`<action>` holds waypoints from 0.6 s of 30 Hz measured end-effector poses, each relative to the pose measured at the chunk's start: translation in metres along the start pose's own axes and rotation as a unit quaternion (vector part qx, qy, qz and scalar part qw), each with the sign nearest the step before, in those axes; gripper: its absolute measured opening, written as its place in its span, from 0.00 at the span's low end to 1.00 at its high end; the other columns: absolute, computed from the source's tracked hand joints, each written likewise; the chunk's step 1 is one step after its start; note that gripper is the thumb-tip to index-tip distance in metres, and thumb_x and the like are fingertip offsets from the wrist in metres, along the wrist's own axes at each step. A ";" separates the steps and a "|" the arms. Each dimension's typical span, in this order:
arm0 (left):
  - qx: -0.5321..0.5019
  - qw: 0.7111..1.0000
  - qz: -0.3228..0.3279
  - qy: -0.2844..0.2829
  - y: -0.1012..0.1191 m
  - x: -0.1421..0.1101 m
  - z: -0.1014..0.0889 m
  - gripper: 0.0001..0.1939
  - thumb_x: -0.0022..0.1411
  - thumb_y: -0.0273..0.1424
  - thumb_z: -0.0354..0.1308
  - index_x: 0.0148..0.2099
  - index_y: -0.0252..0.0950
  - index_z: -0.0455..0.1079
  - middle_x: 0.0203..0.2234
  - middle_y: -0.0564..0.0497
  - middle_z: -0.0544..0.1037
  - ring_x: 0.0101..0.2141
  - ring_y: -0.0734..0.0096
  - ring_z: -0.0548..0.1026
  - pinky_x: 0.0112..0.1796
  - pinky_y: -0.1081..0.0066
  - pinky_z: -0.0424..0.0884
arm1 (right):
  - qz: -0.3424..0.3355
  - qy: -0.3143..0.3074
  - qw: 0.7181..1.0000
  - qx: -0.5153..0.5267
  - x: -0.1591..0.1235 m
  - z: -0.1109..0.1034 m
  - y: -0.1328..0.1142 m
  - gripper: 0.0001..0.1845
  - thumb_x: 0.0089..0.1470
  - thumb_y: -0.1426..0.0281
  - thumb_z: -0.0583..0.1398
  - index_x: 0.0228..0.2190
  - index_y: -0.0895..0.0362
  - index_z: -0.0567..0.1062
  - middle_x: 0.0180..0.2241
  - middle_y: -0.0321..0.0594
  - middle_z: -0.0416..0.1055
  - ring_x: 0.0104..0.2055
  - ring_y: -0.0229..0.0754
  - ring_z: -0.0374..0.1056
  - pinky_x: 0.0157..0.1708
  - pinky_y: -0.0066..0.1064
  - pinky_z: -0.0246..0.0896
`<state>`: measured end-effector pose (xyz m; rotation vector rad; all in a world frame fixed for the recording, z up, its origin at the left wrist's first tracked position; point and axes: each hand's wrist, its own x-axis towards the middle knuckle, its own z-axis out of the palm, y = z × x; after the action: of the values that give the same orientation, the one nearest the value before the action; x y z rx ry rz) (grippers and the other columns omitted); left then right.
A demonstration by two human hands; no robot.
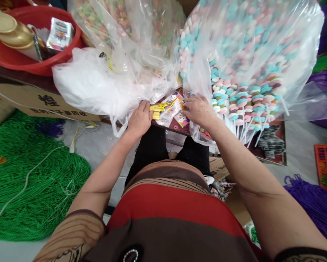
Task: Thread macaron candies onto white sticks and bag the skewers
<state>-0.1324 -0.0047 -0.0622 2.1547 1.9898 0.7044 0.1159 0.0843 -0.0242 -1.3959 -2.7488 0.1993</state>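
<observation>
My left hand (140, 119) is closed over the ends of a bundle of yellow twist ties (160, 107) at the table's front edge. Small printed plastic packets (176, 102) lie between my two hands. At their right side is my right hand (198, 110), its fingers curled down by the packets' edge; whatever is under the fingertips is hidden. Just beyond that hand, a big clear bag (250, 40) bulges with pink, white and blue candy pieces. Skewers of stacked candy (243, 100) with white sticks lean out of its front.
Another clear bag (119, 22) of multicoloured pieces stands behind the crumpled white plastic (92, 82). A red basin (77, 40) with a gold-lidded container (6, 27) sits at the left. Green cords (38, 174) pile below, purple cords (313, 203) at the right. Dark strips (272, 142) lie at the table's corner.
</observation>
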 end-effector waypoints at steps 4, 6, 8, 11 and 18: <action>0.005 1.000 -0.002 0.016 0.002 -0.001 -0.002 0.24 0.73 0.34 0.44 0.64 0.31 0.66 0.58 0.33 0.75 0.59 0.48 0.73 0.60 0.52 0.70 | 0.022 0.001 1.000 -0.020 -0.001 -0.002 -0.008 0.17 0.59 0.71 0.57 0.46 0.62 0.81 0.52 0.56 0.79 0.59 0.60 0.65 0.61 0.55 0.54; 0.013 1.000 -0.006 0.023 0.008 -0.002 -0.005 0.24 0.73 0.34 0.46 0.65 0.31 0.66 0.59 0.33 0.75 0.60 0.47 0.72 0.60 0.50 0.69 | 0.029 -0.004 0.999 -0.017 0.002 -0.003 -0.008 0.18 0.59 0.73 0.55 0.46 0.62 0.81 0.52 0.56 0.79 0.59 0.60 0.66 0.60 0.54 0.55; 0.019 0.999 0.000 0.030 0.017 -0.004 -0.008 0.22 0.73 0.34 0.47 0.64 0.32 0.68 0.61 0.33 0.73 0.62 0.45 0.70 0.62 0.47 0.66 | 0.028 -0.006 1.000 -0.010 0.003 -0.004 -0.009 0.19 0.59 0.76 0.54 0.45 0.61 0.81 0.52 0.56 0.79 0.58 0.59 0.67 0.59 0.55 0.55; 0.001 0.999 0.042 0.027 0.036 -0.004 -0.008 0.19 0.73 0.32 0.48 0.59 0.37 0.73 0.63 0.38 0.73 0.65 0.47 0.67 0.65 0.44 0.62 | 0.020 -0.004 1.000 -0.012 -0.001 -0.009 -0.011 0.18 0.59 0.76 0.54 0.43 0.58 0.82 0.48 0.53 0.80 0.56 0.60 0.67 0.62 0.60 0.51; -0.015 0.993 0.096 -0.063 0.058 0.004 0.010 0.17 0.70 0.28 0.53 0.56 0.34 0.77 0.61 0.39 0.76 0.64 0.49 0.69 0.64 0.48 0.64 | -0.031 -0.031 0.999 -0.006 -0.029 -0.021 -0.022 0.14 0.57 0.67 0.63 0.45 0.55 0.82 0.41 0.50 0.80 0.59 0.67 0.64 0.62 0.73 0.41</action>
<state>-0.0758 -0.0063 -0.0471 2.3307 1.7177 0.6008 0.1177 0.0503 0.0000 -1.3260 -2.8446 0.2279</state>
